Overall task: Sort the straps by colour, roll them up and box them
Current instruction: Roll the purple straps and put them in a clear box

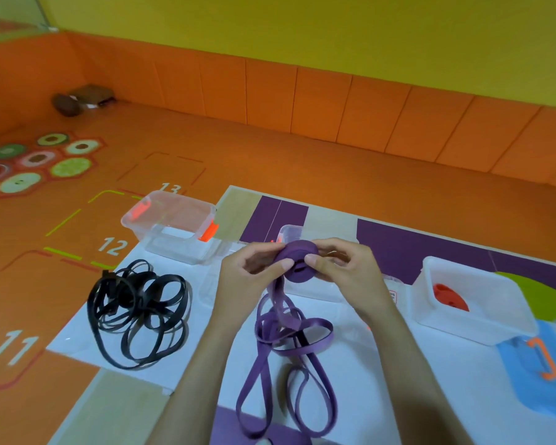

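Orange floor matting [270, 162] is surrounding the low table [187, 364] where the left hand [251, 271] and right hand [344, 268] are pinching a purple strap roll [297, 261] between their fingertips [284, 264], its loose tail [286, 332] hanging below the fingers, the black strap tangle [138, 309] lying to their left, an orange roll [450, 299] sitting in a clear box [495, 329] to their right.

Bright, even, diffuse light floods the scene and pushes the orange and yellow surfaces to heavy saturation. Shadows are faint and soft-edged, just visible under the black strap [122, 295] and the loose loops of the purple strap [299, 252]. Pale glare sits on the walls of the clear box [180, 248]. The wide lens bows the wall and table edges near the borders. Detail is soft overall, and the dark objects [81, 99] in the far corner are blurred
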